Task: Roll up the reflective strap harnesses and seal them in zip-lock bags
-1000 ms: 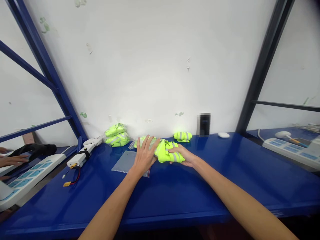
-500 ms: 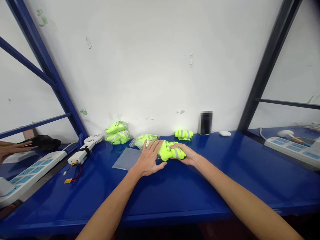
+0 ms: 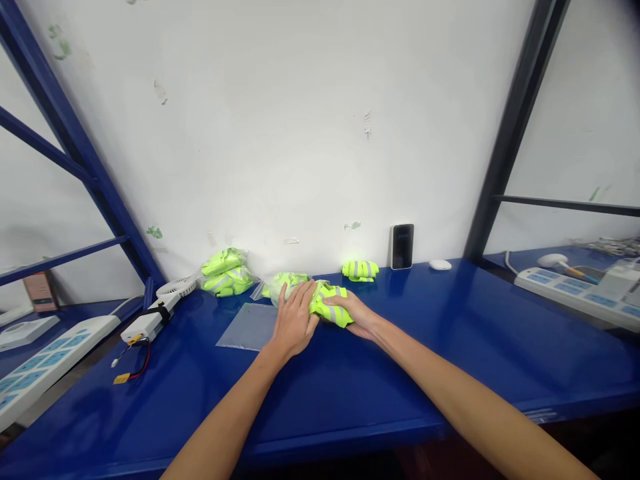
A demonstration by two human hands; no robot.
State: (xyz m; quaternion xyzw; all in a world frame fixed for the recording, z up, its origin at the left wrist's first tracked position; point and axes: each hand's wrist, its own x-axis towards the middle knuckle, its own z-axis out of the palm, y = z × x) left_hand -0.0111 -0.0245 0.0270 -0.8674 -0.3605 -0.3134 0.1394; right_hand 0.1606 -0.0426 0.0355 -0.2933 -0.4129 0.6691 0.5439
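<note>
A folded neon-yellow vest [image 3: 327,305] with grey reflective stripes lies on the blue tabletop [image 3: 380,373]. My right hand [image 3: 355,313] grips its right end. Beside it, my left hand [image 3: 294,319] lies flat with fingers spread, pressing on a clear bag that holds another yellow vest [image 3: 286,283], and touches the left end of the folded vest. An empty clear plastic bag [image 3: 245,327] lies flat just left of my left hand.
Two bagged vests [image 3: 225,272] are stacked by the wall, and one loose folded vest [image 3: 360,270] lies further right. A dark phone [image 3: 402,246] leans on the wall beside a white puck [image 3: 440,265]. A white fan and battery pack [image 3: 150,321] sit left; power strips [image 3: 575,293] lie at both sides.
Both hands have pushed the vest leftward toward the bagged vest, and my left hand has closed in against it. The other person's hand at far left is gone from view.
</note>
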